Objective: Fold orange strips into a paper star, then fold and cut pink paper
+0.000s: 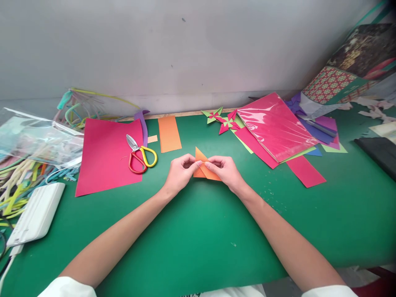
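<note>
Both hands pinch one small piece of folded orange paper (201, 171) over the middle of the green table. My left hand (182, 172) is closed on its left side, thumb on top. From the right, my right hand (227, 172) grips the same paper, its thumb close to the other thumb. One pointed corner sticks up between the hands, and lower flaps show beneath the thumbs. The fingers behind the paper are partly hidden. Beyond my left hand lies a flat orange paper strip (170, 134).
Scissors (140, 153) with red and yellow handles lie on a red sheet (105, 161) at left. A white power bank (37, 212) sits beside colourful strips. Folded paper stars (228, 123) and a wrapped red paper pack (276, 128) lie at back right; a black object (377, 156) is far right.
</note>
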Demonstrator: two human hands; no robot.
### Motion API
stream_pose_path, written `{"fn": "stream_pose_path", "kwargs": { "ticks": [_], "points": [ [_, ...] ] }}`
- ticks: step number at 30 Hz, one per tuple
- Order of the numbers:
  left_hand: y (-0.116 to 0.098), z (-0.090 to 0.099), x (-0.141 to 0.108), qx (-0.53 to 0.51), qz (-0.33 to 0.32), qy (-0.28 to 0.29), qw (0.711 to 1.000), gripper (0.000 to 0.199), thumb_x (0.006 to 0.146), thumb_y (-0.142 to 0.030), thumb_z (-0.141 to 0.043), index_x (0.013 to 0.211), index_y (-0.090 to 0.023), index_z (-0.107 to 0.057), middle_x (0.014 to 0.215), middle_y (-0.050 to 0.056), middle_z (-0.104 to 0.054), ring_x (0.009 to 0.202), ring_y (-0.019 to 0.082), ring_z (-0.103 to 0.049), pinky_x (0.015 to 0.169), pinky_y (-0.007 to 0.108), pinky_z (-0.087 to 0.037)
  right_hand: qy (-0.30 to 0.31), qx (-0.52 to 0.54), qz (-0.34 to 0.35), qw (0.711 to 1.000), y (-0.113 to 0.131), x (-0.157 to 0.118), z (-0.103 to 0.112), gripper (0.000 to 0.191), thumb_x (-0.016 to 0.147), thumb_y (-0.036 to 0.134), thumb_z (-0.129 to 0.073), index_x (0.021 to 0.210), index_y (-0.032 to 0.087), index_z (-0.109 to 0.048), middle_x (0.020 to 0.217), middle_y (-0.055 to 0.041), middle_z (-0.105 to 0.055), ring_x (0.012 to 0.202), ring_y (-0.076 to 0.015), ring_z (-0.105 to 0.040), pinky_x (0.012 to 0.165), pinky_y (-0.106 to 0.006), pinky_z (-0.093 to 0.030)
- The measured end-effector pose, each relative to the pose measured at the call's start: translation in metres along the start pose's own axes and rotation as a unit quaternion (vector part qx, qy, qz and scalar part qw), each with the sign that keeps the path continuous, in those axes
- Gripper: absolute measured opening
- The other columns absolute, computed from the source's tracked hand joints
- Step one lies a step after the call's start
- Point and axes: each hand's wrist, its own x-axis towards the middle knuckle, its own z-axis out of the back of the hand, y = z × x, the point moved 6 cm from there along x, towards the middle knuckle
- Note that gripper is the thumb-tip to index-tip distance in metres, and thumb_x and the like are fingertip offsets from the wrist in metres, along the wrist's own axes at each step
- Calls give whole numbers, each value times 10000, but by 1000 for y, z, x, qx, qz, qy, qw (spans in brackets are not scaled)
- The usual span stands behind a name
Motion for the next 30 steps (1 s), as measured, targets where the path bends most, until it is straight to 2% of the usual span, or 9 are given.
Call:
{"fn": "stream_pose_path", "kwargs": {
  "ticks": [6,12,19,25,30],
  "points": [
    [1,-8,0,-83,45,46,994,390,955,-540,-596,868,-169,-678,795,26,-653,702,158,-601,686,288,-531,-23,-16,-4,1000,-2,0,4,312,786,490,-816,820,184,-765,833,-54,-771,766,-216,-707,716,-315,-530],
    [3,-2,-1,18,12,-2,1000,331,887,-456,-713,748,-170,-620,665,-29,-533,618,113,-477,584,237,-388,-23,-36,10,999,-3,0,3,291,799,473,-803,812,185,-762,816,-45,-761,753,-205,-692,708,-310,-518],
    [-4,-2,-5,93,-21,-9,995,349,894,-473,-685,720,-181,-610,647,-24,-539,606,125,-454,571,249,-350,22,-68,-11,997,0,-2,-2,343,835,530,-759,843,187,-779,813,-36,-758,738,-200,-679,669,-298,-496],
    [-4,-5,-6,87,-11,0,996,339,900,-476,-680,746,-180,-620,663,-21,-543,614,126,-460,573,248,-358,10,-83,-8,996,-2,-2,1,358,840,531,-758,761,183,-743,713,-16,-708,654,-172,-622,602,-281,-440],
    [3,-9,-3,35,21,39,998,322,871,-484,-709,814,-170,-667,721,1,-596,657,141,-515,595,252,-401,-7,-74,-5,997,-1,-2,1,361,804,540,-790,751,186,-744,729,-26,-722,685,-190,-647,617,-288,-458]
  ]
}}
